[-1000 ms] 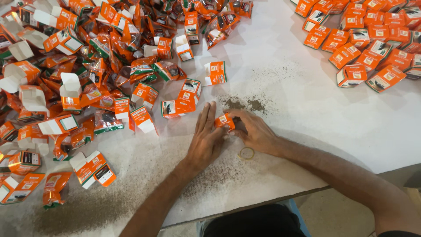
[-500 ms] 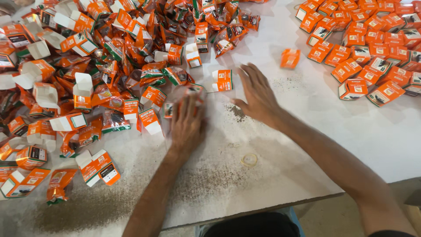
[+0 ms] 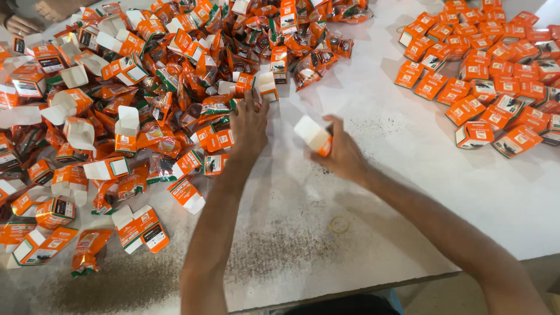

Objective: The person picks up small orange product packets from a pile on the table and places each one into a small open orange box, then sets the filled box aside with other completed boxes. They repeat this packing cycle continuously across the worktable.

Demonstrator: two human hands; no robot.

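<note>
- A small orange-and-white box [image 3: 313,135] sits in the right hand [image 3: 341,153], just above the white counter [image 3: 408,175], near its middle.
- The right hand's fingers are curled round the box, pinching it from below and behind; its white end points up and to the left.
- The left hand [image 3: 248,125] lies just to the left of the box, palm down, fingers spread and stretched into the edge of the heap; what it touches under the fingers is hard to tell.
- That heap [image 3: 157,99] of opened orange boxes and crumpled foil pouches covers the counter's left and upper part, many boxes with white flaps standing open.
- A second pile [image 3: 490,70] of closed orange boxes lies well apart at the upper right, flatter and tidier.
- Dark crumbs [image 3: 262,256] are scattered over the counter near the front edge and in a small patch by the right hand.
- A thin ring [image 3: 339,224], like a rubber band, lies on the counter below the right wrist.
- Another person's hand [image 3: 20,24] shows at the top left corner.
</note>
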